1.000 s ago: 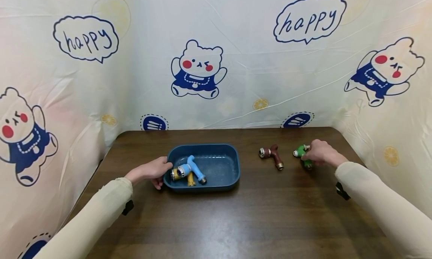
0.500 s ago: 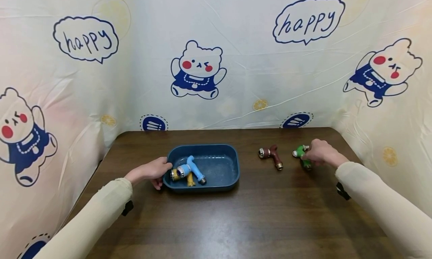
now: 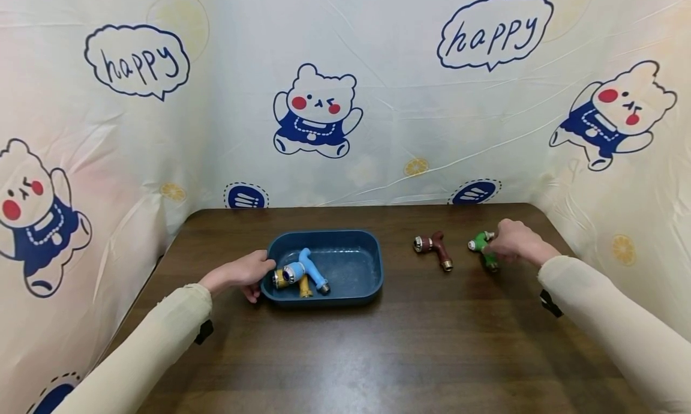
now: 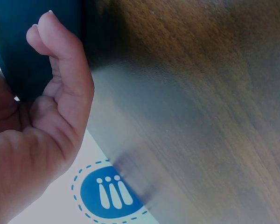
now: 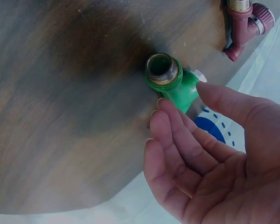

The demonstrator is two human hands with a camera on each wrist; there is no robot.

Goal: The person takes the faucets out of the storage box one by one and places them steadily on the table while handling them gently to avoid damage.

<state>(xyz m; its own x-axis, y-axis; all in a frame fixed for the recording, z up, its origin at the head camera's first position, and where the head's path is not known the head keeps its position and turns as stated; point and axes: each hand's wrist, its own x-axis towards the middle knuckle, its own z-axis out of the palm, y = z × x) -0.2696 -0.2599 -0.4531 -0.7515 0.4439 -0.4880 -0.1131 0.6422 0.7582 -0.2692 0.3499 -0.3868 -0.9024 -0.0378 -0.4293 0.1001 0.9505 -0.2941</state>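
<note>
My left hand (image 3: 245, 275) holds the left end of a dark blue plastic tub (image 3: 353, 297), thumb at the rim and fingers (image 4: 67, 60) against the outer wall. Inside the tub, a light blue tap (image 3: 306, 269) lies across a yellow tap (image 3: 305, 288). At the right of the table, my right hand (image 3: 515, 241) is at a green tap (image 3: 477, 243) lying on the wood. In the right wrist view, the thumb and loosely bent fingers stand apart beside the green tap (image 5: 179, 95); its threaded end faces the camera. Whether the fingertips touch it is hard to tell.
A dark red tap (image 3: 436, 246) lies between the tub and the green tap. All of it stands on a brown wooden table (image 3: 378, 354). A printed cloth (image 3: 378, 162) hangs behind the table and at both sides.
My right hand has shifted very slightly to the right, showing a bit more of the green tap. The left hand, the tub and the taps have stayed in place.
</note>
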